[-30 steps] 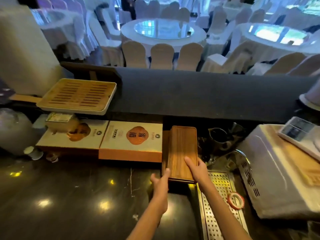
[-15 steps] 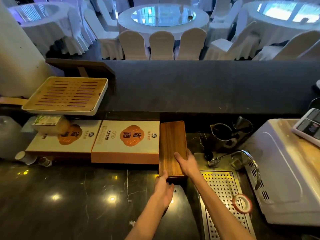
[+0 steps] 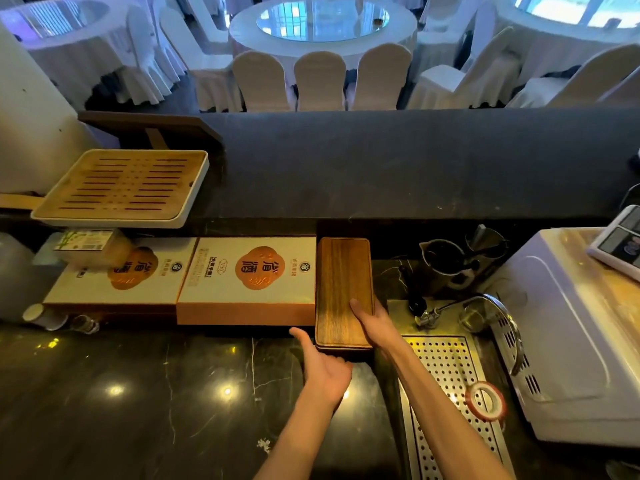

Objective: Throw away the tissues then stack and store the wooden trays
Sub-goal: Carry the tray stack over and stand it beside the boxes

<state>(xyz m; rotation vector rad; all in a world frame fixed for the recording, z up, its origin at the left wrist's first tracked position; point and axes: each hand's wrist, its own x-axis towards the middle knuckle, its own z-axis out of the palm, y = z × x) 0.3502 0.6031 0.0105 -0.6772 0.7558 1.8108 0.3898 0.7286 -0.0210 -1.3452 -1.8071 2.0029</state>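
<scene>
Pushing looks like the step in hand: the trays point(image 3: 341, 282), long dark wood with what seems a second layer showing under the near end, lie on the surface point(image 3: 138, 393) pointing away from the person, tight against the right side of a box point(image 3: 249, 271) and left of the drain grid point(image 3: 450, 375). The right hand point(image 3: 375, 325) lies flat on top at the near right corner, fingers stretched out and gripping nothing that shows; its thumb is hidden. The left hand point(image 3: 323, 370) is open too, thumb up, fingertips at the near end. The wood should be stiff, fairly light and smooth enough to slide on the polished surface, so the layers may shift over one another. The best hold is probably on the two long sides near the middle, or flat pressure on top with a push at the end.
</scene>
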